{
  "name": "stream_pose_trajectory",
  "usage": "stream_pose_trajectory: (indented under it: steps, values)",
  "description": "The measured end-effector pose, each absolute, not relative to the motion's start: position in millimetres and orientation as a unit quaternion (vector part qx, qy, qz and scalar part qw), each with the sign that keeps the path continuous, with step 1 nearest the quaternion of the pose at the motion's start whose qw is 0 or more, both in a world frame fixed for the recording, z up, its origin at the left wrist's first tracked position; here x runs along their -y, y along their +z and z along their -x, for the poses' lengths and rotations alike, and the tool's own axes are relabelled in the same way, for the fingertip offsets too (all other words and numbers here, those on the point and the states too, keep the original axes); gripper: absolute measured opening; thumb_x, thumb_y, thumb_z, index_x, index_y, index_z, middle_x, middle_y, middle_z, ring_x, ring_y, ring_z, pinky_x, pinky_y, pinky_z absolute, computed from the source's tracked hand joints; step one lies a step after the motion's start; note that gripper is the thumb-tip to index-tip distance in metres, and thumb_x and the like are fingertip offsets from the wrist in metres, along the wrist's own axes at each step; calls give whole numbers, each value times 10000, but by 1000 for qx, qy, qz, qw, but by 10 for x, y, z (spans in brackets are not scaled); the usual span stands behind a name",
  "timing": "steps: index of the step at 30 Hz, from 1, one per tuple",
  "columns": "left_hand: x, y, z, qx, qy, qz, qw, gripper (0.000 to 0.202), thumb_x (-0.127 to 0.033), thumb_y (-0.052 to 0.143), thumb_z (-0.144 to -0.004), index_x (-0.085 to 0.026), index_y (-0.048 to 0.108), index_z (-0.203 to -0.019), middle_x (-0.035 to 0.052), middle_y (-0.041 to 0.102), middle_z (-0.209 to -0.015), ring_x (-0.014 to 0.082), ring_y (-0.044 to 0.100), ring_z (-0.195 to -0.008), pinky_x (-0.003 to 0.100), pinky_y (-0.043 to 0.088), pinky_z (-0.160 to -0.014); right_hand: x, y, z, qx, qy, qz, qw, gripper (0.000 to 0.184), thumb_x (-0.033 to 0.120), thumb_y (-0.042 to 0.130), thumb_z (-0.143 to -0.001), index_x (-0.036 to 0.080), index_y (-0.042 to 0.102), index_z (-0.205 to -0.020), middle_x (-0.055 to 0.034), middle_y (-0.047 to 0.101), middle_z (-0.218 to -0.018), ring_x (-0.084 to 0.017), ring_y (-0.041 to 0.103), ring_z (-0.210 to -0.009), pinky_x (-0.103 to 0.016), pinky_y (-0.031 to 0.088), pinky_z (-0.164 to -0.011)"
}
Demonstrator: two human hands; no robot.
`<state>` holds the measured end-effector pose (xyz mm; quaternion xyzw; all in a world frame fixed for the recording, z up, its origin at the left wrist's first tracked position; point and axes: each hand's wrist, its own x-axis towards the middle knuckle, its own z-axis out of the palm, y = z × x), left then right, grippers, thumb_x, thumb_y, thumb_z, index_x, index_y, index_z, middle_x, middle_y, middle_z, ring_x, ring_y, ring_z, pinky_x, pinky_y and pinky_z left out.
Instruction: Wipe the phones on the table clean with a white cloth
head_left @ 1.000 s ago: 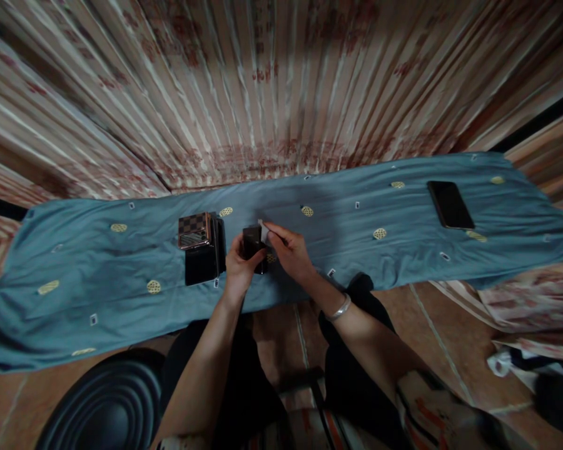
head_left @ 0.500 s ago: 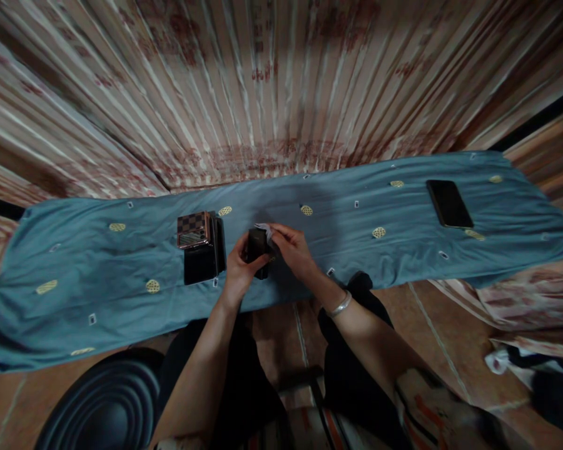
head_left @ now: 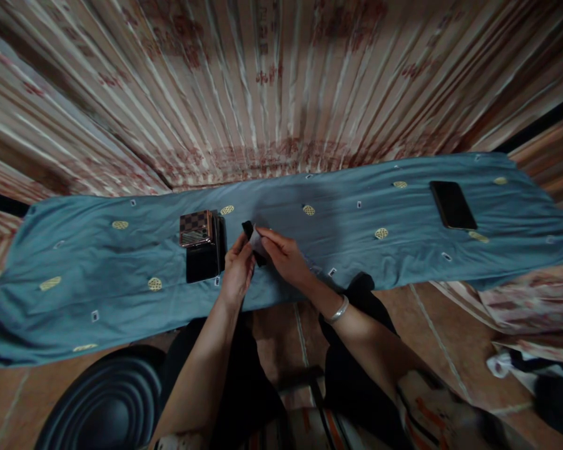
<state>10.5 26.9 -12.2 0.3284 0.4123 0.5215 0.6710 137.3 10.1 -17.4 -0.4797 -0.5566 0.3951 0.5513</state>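
Note:
My left hand (head_left: 237, 273) grips a small dark rectangular object (head_left: 249, 232), upright and tilted, just above the blue cloth (head_left: 122, 269). My right hand (head_left: 284, 255) pinches a small pale slip (head_left: 258, 242) pressed against the front of that dark object; I cannot make out what the slip is. Both hands meet at the middle of the cloth, close to its near edge. A silver bangle (head_left: 338, 310) circles my right wrist. Just left of my left hand stands a stack of dark boxes (head_left: 205, 257) topped by a checkered case (head_left: 194, 229).
A black phone (head_left: 452, 204) lies flat at the cloth's far right. Striped patterned fabric (head_left: 272, 87) hangs behind the covered surface. A round black ribbed stool (head_left: 106, 406) stands on the tiled floor at lower left. Bundled items (head_left: 535, 369) lie at lower right.
The dark object has tilted and risen slightly leftward in my left hand. My right hand's pale slip has moved from beside its top onto its front face.

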Motion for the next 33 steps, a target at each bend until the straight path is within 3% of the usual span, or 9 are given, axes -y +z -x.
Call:
stream_pose_trajectory:
  steps: [8,12,17,26,33]
  values:
    - [-292,-211,-101,-414,516,-316,680,284,-410,819,-677,-185,719,-818,69,758,-944,252,647,-1175,324,520,-1005,-39,-91,-1338,661,282,502,482,474,226,489,-992,274,544,-1460,-56,585,-1476,-238,526,-1394,-451,398,-1214]
    - [-277,-244,-106,-426,501,-299,691,252,-389,783,-718,-182,721,-848,65,757,-988,256,630,-1199,352,526,-1004,-56,-103,-1362,666,273,504,477,486,267,462,-1015,261,494,-1500,-61,538,-1521,-239,481,-1432,-438,369,-1235]
    - [-309,-272,-99,-452,499,-238,700,230,-372,741,-762,-191,741,-904,53,770,-970,240,667,-1148,309,560,-935,-82,-169,-1352,673,265,515,460,479,311,435,-1028,200,502,-1489,-105,526,-1527,-224,469,-1440,-420,351,-1242]
    - [-340,-180,-61,-440,507,-196,715,269,-381,711,-808,-205,742,-1009,42,777,-1027,206,685,-1129,265,567,-920,-44,-194,-1327,710,231,498,442,482,323,361,-1035,146,535,-1448,-169,562,-1481,-249,505,-1402,-491,362,-1226]
    - [-318,-224,-79,-431,524,-276,681,258,-425,694,-811,-222,746,-961,31,776,-941,209,705,-1060,287,569,-901,11,-81,-1309,712,244,482,449,495,247,434,-1019,255,468,-1513,-76,541,-1514,-234,466,-1436,-455,344,-1240]
